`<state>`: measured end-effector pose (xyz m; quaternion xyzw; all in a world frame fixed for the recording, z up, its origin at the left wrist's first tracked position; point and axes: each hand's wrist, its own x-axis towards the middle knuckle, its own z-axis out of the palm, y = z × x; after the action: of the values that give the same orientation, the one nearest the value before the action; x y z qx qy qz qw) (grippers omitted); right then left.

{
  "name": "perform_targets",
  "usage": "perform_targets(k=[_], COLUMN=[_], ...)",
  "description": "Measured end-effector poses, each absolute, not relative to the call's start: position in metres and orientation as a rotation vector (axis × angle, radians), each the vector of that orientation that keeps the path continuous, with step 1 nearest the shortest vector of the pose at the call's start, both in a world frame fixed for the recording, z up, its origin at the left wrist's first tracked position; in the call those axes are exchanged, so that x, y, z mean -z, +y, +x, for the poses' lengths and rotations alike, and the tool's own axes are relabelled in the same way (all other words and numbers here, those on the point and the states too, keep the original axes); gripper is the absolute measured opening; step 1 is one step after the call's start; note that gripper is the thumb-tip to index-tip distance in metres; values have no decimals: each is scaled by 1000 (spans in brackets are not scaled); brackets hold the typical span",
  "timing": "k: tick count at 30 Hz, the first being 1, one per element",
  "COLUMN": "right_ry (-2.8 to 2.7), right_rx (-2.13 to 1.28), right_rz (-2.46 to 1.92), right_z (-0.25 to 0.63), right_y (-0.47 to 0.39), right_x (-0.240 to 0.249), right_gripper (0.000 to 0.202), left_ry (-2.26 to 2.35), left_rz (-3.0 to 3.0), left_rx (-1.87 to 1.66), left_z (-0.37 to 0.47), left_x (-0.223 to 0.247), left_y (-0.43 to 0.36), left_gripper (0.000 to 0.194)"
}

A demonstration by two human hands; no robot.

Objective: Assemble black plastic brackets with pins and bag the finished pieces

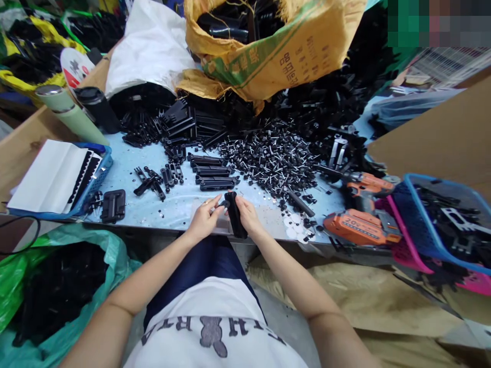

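Observation:
At the table's front edge, my right hand (248, 215) is wrapped round a long black plastic part (236, 217), which stands nearly upright in the view. My left hand (204, 219) is at the part's left side, its fingers pinched on a small dark piece (224, 204) by the part's upper end. Just beyond the hands, several black assembled parts (215, 183) lie in a stacked row. Behind and to the right spreads a heap of small black and silver screws (274, 156). White round discs (294, 225) lie right of my right hand.
An orange cordless drill (358, 227) and a blue basket (408, 197) of black parts are at the right. On the left are a blue basket (109, 156), a green bottle (76, 118) and a black cup (97, 110). An orange sack (268, 66) stands behind.

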<state>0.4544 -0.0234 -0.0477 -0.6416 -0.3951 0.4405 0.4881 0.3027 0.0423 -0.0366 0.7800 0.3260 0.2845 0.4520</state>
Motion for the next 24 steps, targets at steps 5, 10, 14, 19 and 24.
perform_targets(k=[5, 10, 14, 19, 24], right_ry=[-1197, -1383, -1391, -1527, -1677], right_rx=[-924, -502, -457, -452, -336], right_rz=[-1384, -1441, -1389, -1400, -1733], right_z=[459, 450, 443, 449, 515], right_y=[-31, -39, -45, -48, -25], right_x=[38, 31, 29, 36, 37], right_gripper=[50, 44, 46, 48, 46], left_ry=[785, 854, 754, 674, 1057], left_rz=[2044, 2033, 2087, 2161, 1801], left_rx=[-857, -1150, -1254, -1113, -1012], left_z=[307, 315, 315, 309, 317], left_x=[22, 17, 16, 20, 54], left_y=[27, 11, 11, 20, 15], left_gripper=[34, 35, 34, 33, 36])
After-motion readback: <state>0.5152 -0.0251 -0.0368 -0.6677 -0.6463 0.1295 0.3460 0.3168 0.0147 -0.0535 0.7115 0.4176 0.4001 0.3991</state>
